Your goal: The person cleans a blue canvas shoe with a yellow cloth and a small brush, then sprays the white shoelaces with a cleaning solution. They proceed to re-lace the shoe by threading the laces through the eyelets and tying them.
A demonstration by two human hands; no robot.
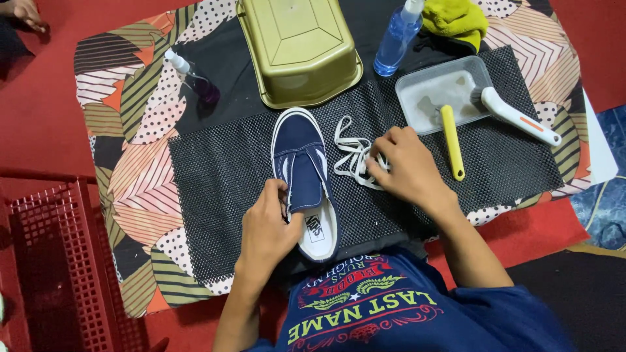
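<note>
Red crate: plastic mesh, at the far left edge, off the patterned cloth.
Small spray bottle: purple liquid, lying on the cloth.
Left hand: fingers curled, pinching the side of the navy sneaker near its tongue.
Navy sneaker: laceless, toe pointing away, on the black mesh mat.
Gold tub: upturned, beyond the shoe.
White lace: bunched just right of the shoe.
Right hand: fingers closed on the lace.
Blue spray bottle: beside the tub.
Clear tray: yellow brush and white-handled brush leaning over its rim.
</note>
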